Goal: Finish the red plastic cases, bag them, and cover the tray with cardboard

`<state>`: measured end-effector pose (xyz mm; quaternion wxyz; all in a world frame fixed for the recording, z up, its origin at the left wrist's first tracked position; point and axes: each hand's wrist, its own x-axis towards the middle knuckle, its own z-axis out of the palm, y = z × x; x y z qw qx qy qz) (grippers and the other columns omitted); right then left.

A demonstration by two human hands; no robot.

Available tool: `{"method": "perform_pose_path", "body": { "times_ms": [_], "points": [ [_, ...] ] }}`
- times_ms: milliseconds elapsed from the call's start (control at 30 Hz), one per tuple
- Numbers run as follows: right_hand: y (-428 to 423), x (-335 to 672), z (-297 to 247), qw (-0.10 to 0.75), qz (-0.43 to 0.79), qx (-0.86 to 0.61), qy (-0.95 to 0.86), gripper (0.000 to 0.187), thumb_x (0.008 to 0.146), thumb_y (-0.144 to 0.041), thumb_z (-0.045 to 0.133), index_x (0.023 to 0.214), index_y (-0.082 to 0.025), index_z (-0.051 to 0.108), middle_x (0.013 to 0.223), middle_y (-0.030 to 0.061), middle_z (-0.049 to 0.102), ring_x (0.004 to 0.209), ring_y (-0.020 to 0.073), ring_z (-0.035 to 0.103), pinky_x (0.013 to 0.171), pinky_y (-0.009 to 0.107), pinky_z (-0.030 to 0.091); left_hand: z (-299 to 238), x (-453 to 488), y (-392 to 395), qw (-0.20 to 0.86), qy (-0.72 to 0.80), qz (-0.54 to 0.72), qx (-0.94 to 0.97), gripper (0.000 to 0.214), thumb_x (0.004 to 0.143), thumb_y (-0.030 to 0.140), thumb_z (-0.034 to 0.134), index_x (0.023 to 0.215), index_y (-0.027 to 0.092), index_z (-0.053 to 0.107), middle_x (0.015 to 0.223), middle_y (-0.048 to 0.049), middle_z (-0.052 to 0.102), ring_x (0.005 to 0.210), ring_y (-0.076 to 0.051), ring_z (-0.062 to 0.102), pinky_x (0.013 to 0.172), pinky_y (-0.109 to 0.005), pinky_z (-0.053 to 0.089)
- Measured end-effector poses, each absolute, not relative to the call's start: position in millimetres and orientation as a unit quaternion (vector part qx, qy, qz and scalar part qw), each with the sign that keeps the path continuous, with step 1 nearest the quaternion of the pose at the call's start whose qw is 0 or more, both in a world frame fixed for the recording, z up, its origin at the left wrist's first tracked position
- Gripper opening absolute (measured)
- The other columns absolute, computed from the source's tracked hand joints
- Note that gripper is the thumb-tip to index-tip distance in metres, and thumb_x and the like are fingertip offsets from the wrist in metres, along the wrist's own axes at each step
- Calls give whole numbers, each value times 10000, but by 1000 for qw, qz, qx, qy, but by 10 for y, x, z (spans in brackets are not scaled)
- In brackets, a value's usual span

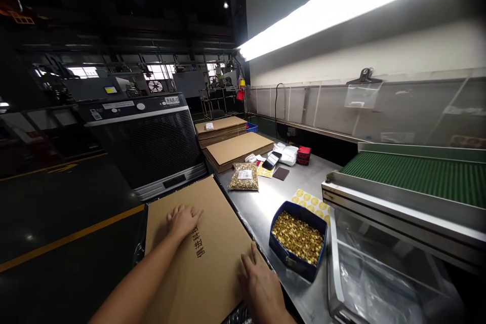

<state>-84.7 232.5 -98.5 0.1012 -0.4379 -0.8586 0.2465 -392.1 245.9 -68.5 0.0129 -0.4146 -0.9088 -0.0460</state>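
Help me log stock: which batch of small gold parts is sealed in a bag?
The farther batch, in a clear labelled bag; the nearer one lies loose in the open blue bin.

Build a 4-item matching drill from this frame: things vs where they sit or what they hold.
Things:
1. left hand
2. blue bin
3. clear bag
4. black clip

Places/states:
A. full of small gold parts, on the steel table
B. flat on the printed cardboard sheet
C. on the clear panel behind the green conveyor
D. labelled, lying by the stacked cardboard

Pairs: 1-B, 2-A, 3-D, 4-C
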Motion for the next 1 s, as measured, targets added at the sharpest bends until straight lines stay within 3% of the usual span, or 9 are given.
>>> {"method": "perform_pose_path", "body": {
  "times_ms": [133,233,367,467,567,667,733,867,1000],
  "points": [
    [2401,-906,-1042,79,255,-441,-857,473,888,-223,484,1360,-244,515,1587,185,281,1247,282,588,933,372,560,-790,-4002,2974,-37,-904,-65,-421,676,885,692,431,1406,263,457,1580,-99,326,1488,-374,141,1179,-696,106],
    [2407,-900,-1107,79,241,-427,-868,480,907,-240,436,1384,-236,484,1596,154,273,1343,276,495,946,388,562,-942,-4055,3164,-69,-916,-70,-389,756,867,745,383,1470,290,360,1625,-90,235,1493,-412,88,1153,-762,76],
    [2391,-879,-1155,68,234,-420,-874,481,940,-278,371,1411,-220,447,1603,124,257,1332,269,509,918,404,584,-1097,-4049,3162,-46,-918,-74,-388,796,852,776,349,1487,297,321,1626,-85,235,1490,-406,101,1146,-774,66],
    [2380,-877,-1160,70,236,-428,-870,440,961,-306,349,1369,-228,492,1595,107,284,1276,265,564,930,416,581,-1095,-4026,3112,-31,-913,-69,-401,792,842,778,379,1466,291,359,1601,-96,293,1466,-405,189,1135,-757,166],
    [2374,-885,-1175,79,235,-426,-870,448,965,-313,349,1380,-219,489,1604,91,254,1316,260,527,968,408,566,-1023,-4020,3133,-6,-906,-65,-418,733,853,744,429,1397,253,458,1504,-120,431,1396,-383,336,1115,-693,275],
    [2374,-887,-1207,78,226,-413,-879,527,960,-295,362,1481,-209,370,1606,87,209,1340,253,501,1000,388,550,-958,-4051,3275,26,-903,-70,-422,607,902,666,433,1225,176,589,1332,-137,563,1309,-337,444,1093,-600,345],
    [2374,-883,-1240,67,213,-406,-886,536,955,-301,380,1483,-206,374,1593,96,221,1266,271,572,952,392,579,-946,-4100,3422,35,-902,-78,-422,567,921,629,428,1180,158,608,1341,-139,552,1342,-326,409,1120,-584,318],
    [2376,-869,-1329,109,142,-388,-904,478,957,-293,389,1411,-178,483,1545,137,329,1066,259,697,839,366,627,-1019,-4228,3692,-4,-914,-89,-397,707,861,732,422,1377,252,489,1573,-105,328,1475,-398,153,1164,-708,131],
    [2382,-863,-1398,147,83,-369,-914,455,958,-308,399,1375,-171,517,1503,145,412,1089,241,688,800,322,636,-1133,-4302,3783,-38,-924,-93,-369,830,808,824,357,1460,312,377,1623,-71,241,1484,-424,87,1148,-759,83]
  ]
}}
